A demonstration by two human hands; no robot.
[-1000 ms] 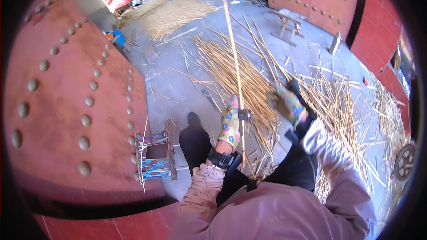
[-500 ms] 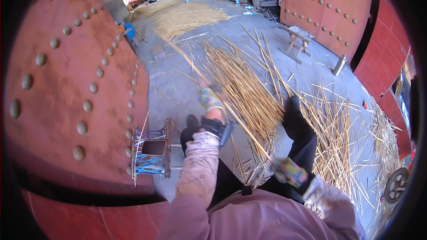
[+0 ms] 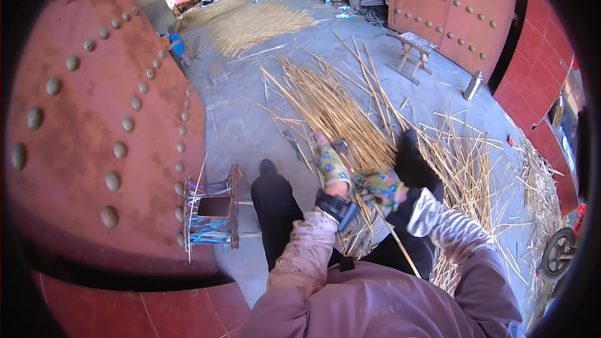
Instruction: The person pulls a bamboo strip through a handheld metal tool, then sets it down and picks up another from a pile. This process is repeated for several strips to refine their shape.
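Observation:
A long straw-coloured reed stalk (image 3: 400,244) runs slantwise from the far bundle back past my lap. My left hand (image 3: 332,163), in a flowered glove, is closed around it, thumb pointing away. Small dark pieces show beside that hand; I cannot make out what they are. Close behind on the right, my right hand (image 3: 379,188), also gloved, is closed on the same stalk, which comes out below it. Beyond both hands lies a thick bundle of reed stalks (image 3: 335,103) on the grey floor between my feet.
Loose stalks (image 3: 463,194) are heaped to my right. A small wooden stool (image 3: 235,206) with woven strips stands at left, beside a studded red door (image 3: 94,119). Farther off are a low bench (image 3: 413,50), a metal flask (image 3: 473,86) and spread straw (image 3: 260,28).
My right hand has moved up and left, close to the left hand. The left has come down and nearer. The stalk has slid back, its far end now closer and its near end past my lap.

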